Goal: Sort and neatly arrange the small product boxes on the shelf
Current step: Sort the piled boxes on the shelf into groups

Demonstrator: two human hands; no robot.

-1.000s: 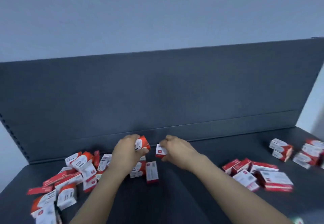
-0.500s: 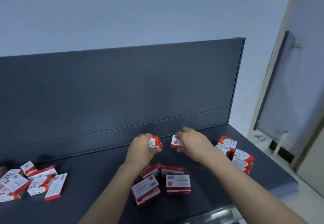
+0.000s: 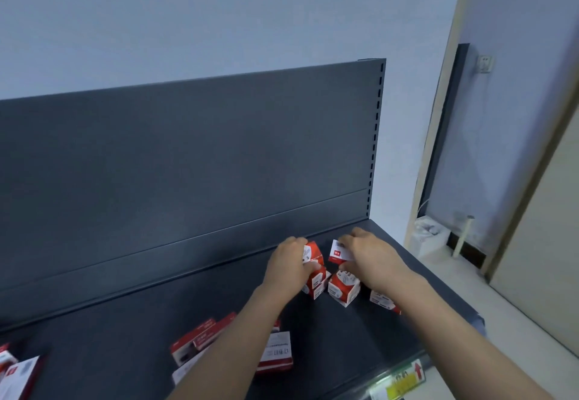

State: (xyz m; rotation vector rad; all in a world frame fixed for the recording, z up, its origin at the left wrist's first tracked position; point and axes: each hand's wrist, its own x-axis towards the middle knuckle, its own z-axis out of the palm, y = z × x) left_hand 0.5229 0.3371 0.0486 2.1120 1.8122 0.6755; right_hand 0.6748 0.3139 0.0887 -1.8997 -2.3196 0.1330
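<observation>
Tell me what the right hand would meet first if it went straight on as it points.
Probably the red box gripped by the left hand, just beyond the small box the right hand pinches; otherwise, depth being unclear, the back panel.

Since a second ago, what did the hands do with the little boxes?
Both hands travelled right along the shelf, past the flat boxes, to the standing boxes near its right end. The left hand still grips its red-topped box, and the right hand still pinches its white-faced box. Nothing was picked up or let go.
</observation>
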